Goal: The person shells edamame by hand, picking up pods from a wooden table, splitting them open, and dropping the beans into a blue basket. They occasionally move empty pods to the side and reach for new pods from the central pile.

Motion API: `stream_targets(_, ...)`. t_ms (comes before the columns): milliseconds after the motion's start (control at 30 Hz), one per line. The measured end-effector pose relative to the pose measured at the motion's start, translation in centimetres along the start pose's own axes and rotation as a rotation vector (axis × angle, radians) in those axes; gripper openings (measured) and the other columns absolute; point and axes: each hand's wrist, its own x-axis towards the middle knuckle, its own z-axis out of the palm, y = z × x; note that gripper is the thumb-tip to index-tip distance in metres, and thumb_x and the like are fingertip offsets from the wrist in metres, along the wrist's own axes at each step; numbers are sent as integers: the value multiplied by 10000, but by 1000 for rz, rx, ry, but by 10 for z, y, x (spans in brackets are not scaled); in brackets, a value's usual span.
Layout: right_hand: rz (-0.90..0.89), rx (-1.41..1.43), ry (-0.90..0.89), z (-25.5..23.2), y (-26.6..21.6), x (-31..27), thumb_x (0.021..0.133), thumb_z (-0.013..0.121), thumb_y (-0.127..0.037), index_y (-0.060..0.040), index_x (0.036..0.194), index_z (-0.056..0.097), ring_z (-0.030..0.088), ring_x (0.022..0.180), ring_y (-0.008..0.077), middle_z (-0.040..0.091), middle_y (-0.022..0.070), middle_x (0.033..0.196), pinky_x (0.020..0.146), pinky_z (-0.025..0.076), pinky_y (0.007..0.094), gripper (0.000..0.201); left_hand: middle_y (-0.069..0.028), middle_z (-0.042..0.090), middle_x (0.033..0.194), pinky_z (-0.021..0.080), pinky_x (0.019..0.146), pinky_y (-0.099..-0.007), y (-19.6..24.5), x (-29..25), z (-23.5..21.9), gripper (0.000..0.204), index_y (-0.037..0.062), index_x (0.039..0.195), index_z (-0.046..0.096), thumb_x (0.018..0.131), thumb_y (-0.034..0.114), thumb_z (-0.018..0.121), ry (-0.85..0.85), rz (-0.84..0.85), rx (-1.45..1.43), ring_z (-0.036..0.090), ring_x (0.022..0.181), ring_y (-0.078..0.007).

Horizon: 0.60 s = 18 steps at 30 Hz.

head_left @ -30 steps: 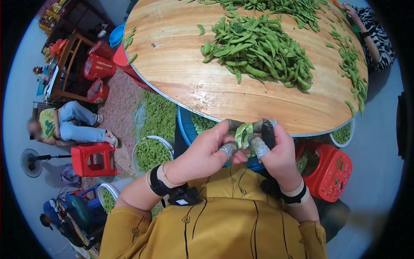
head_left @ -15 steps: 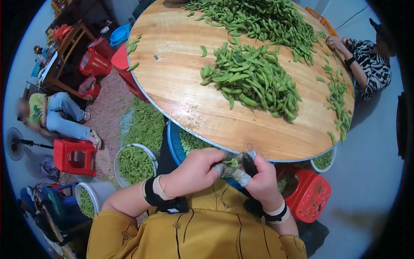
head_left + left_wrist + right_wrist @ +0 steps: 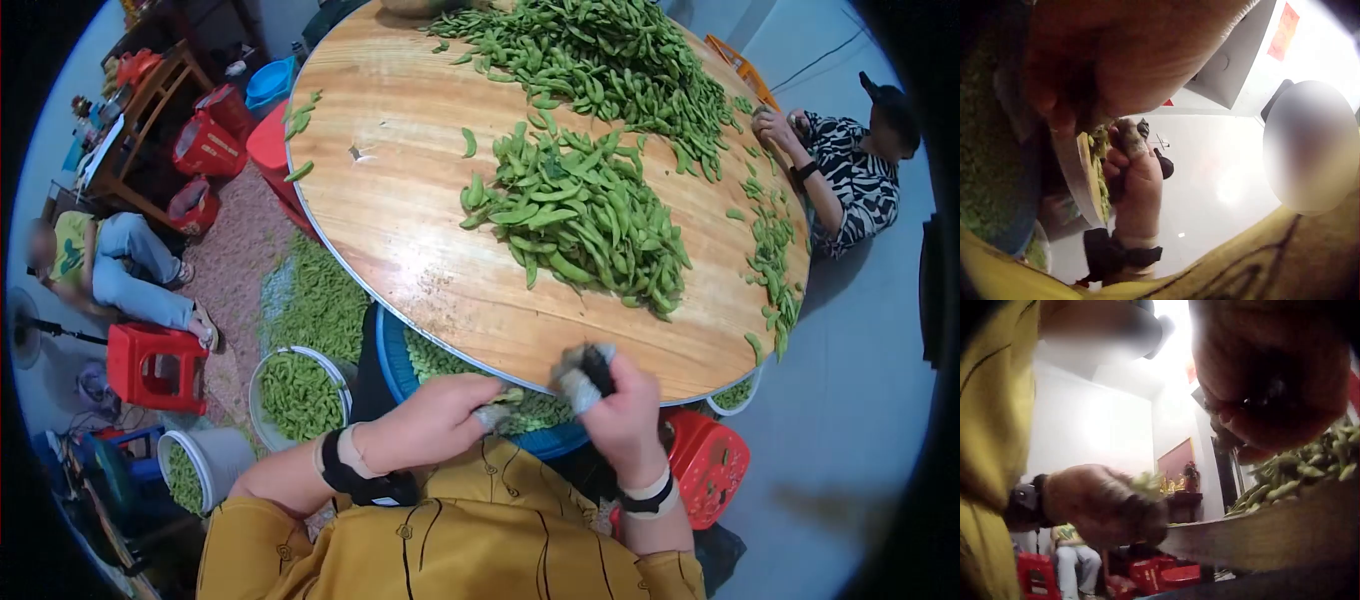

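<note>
Pinching a green pod (image 3: pixel 511 396) in the left hand (image 3: pixel 430 420) by the near edge of the table (image 3: pixel 385 215).
Head: pointing it rightward, long axis roughly sideways, above a blue basin (image 3: pixel 393 358) of shelled beans (image 3: pixel 428 358), with white buckets (image 3: pixel 228 462) of pods (image 3: pixel 298 395) farther left; bending the right hand (image 3: pixel 622 408), blurred, hold impossible to tell. Left wrist: too dark around the pinch. Right wrist: showing it blurred at the left fingertips.

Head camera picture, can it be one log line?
left hand: pinches edamame pod | right hand: near wooden tabletop, grip unclear | edamame heaps: on tabletop | blue basin: partly beneath tabletop
</note>
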Motion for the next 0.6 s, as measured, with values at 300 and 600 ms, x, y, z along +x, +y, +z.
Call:
stream_targets(300,-467,-806,253,-15,-12,81,734,693,-88,-20,938,561,583,742,350,579,155,787,633,482,414,252,-162,605,856,508,602,-420,-57,-120,-65,265,42,981,582,717,30,596,-14,-514,960,627,720,-339)
stream_targets(600,-253,-555,207,-18,-13,63,720,691,-85,-9,900,582,592,729,347,586,156,765,629,478,414,224,-175,579,951,504,709,-417,4,-36,-53,354,25,1106,572,762,73,641,109,-127,448,605,845,-352)
